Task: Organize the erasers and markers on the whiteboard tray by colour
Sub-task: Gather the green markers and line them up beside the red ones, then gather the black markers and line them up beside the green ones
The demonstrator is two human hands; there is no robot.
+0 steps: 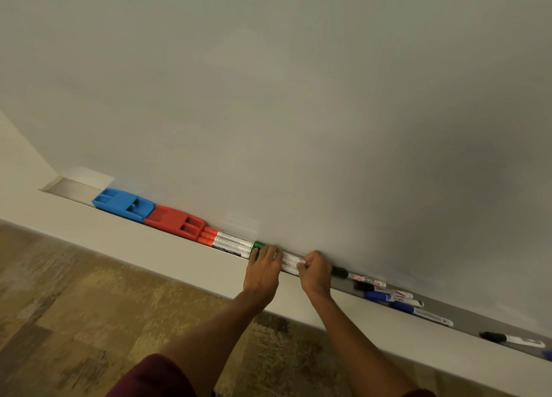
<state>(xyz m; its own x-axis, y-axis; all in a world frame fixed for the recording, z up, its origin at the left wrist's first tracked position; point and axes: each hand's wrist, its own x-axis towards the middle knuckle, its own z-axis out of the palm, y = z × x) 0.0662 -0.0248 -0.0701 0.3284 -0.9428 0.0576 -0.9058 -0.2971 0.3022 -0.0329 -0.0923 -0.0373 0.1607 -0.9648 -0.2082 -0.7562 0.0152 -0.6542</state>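
At the tray's (74, 191) left end the blue eraser (123, 203) touches the red eraser (175, 221), then the three red markers (225, 242). My left hand (264, 269) lies flat, fingers together, over the green markers' (291, 262) caps; my right hand (315, 272) is curled on their tail ends. They're light, stiff, slick and apt to roll, I'd judge, so squeezing from both ends suits. Black markers (360, 277) and blue markers (400, 302) lie loose further right.
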